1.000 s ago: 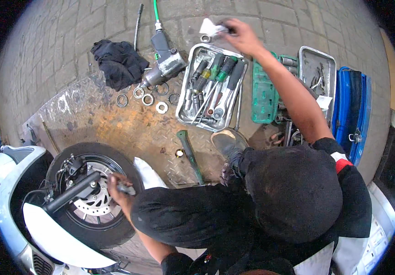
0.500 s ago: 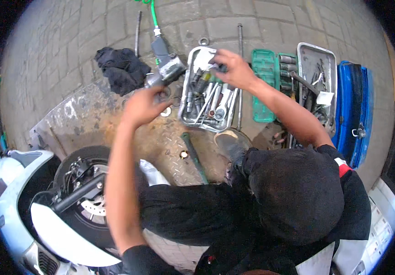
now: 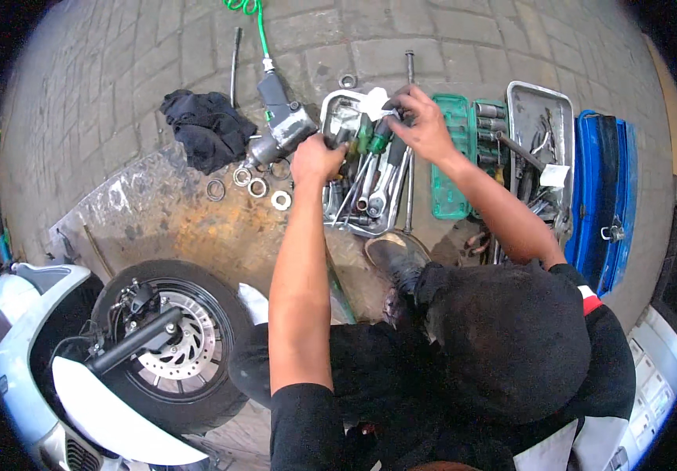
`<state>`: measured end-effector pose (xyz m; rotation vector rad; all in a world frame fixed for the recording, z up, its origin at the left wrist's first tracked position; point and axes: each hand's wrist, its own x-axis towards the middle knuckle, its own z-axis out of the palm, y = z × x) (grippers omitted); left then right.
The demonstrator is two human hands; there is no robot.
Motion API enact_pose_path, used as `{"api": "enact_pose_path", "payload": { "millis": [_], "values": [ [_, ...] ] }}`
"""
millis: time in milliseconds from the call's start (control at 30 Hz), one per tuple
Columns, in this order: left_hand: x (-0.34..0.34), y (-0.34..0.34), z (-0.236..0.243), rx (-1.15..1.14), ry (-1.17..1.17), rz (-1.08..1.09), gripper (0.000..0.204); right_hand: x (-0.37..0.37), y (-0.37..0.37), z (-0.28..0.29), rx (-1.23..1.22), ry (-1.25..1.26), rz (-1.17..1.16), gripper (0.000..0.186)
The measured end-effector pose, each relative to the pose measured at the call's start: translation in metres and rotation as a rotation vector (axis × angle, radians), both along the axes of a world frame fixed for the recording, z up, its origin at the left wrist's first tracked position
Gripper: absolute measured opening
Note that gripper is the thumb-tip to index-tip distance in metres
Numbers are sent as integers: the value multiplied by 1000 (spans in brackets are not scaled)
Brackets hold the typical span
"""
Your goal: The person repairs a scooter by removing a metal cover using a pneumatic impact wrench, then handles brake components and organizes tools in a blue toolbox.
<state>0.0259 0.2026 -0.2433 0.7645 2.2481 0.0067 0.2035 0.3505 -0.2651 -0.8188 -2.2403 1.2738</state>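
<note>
A metal tray (image 3: 360,229) full of hand tools lies on the ground before me. In its left part my left hand (image 3: 319,161) reaches in with curled fingers beside a dark piece; whether it grips that piece is hidden. Over the tray's far right side is my right hand (image 3: 425,129), its thumb and fingers closed around something small and dark that I cannot make out. Close by its fingertips lies a white scrap (image 3: 374,104). Beneath are a green-handled screwdriver (image 3: 381,139) and a ratchet (image 3: 377,202). An air impact wrench (image 3: 282,122) lies left of the tray.
Several metal rings (image 3: 257,187) lie on a stained metal plate (image 3: 189,212). Right of the tray are a long rod (image 3: 410,188), a green socket case (image 3: 450,157), a second tool tray (image 3: 517,88) and a blue toolbox (image 3: 609,204). A motorcycle wheel (image 3: 232,337) stands at lower left.
My left hand has moved right, from above the metal rings into the tool tray. My right hand has shifted slightly right and nearer. The rings and the wheel now show more fully.
</note>
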Motion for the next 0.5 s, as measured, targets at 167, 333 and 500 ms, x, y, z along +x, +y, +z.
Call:
{"api": "enact_pose_path", "payload": {
  "millis": [167, 333, 500],
  "values": [
    [-9, -43, -8, 396, 59, 275, 56, -35, -41, -8, 81, 41, 149, 21],
    [-36, -39, 24, 491, -111, 368, 55, -55, -71, -20, 198, -136, 414, 34],
    [-17, -4, 47, 287, 121, 181, 56, -30, -75, -4, 222, -49, 620, 33]
  ]
}}
